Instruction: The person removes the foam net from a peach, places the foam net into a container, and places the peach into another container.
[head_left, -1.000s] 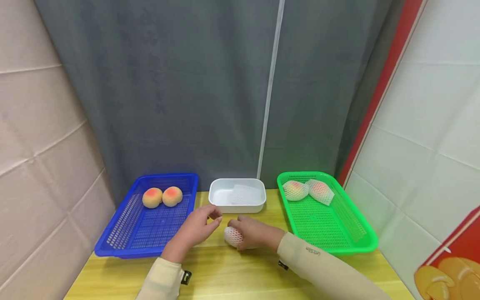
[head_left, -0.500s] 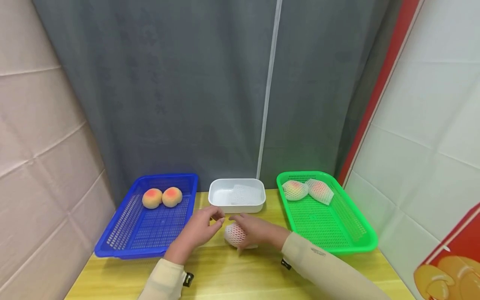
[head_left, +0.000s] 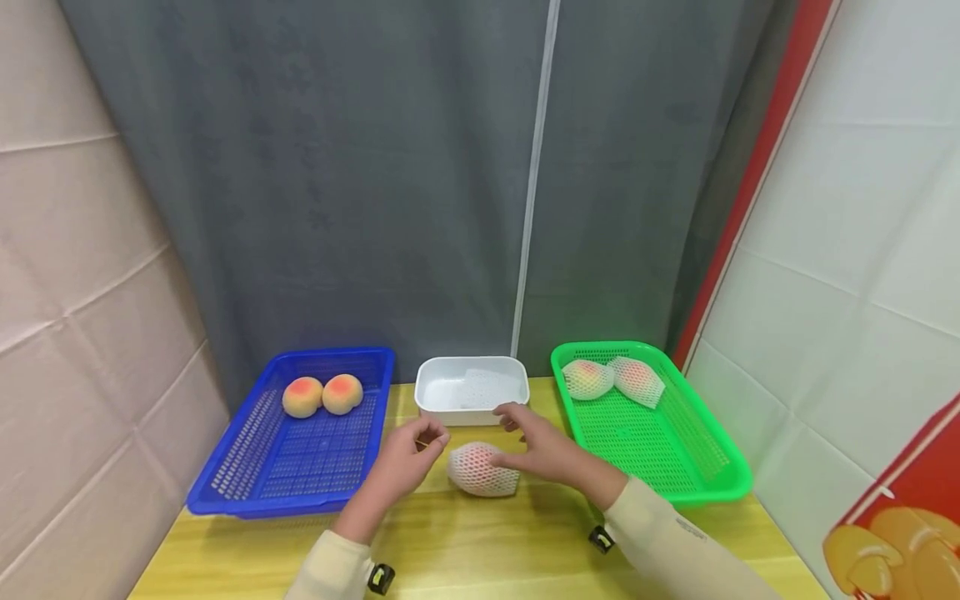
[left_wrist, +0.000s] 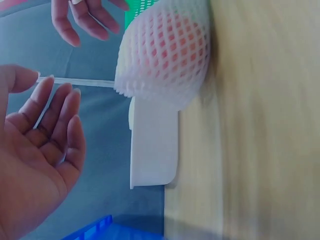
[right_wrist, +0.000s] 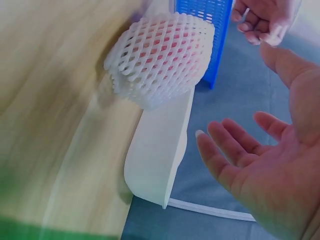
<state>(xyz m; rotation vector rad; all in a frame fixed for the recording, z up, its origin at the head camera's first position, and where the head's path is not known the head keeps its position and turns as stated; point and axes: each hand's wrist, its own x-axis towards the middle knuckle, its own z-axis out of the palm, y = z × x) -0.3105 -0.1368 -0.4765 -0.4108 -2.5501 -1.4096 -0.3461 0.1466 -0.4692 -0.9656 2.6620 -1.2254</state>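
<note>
Nearest, behind the right hand: a dark mark on the right sleeve (head_left: 682, 533), too small for me to read. Right hand (head_left: 543, 446) spread, holding nothing; left hand (head_left: 405, 454) loosely curled, also nothing in it. Netted peach (head_left: 474, 472) lies on the table between them. I judge it light; the foam net should give, maybe slide on the fruit, so I'd cup the bulge from both sides, not the loose net end. Beyond the hands, a white tray (head_left: 450, 417). Out past the right, a red printed panel (head_left: 930, 483); no lettering I can read.
</note>
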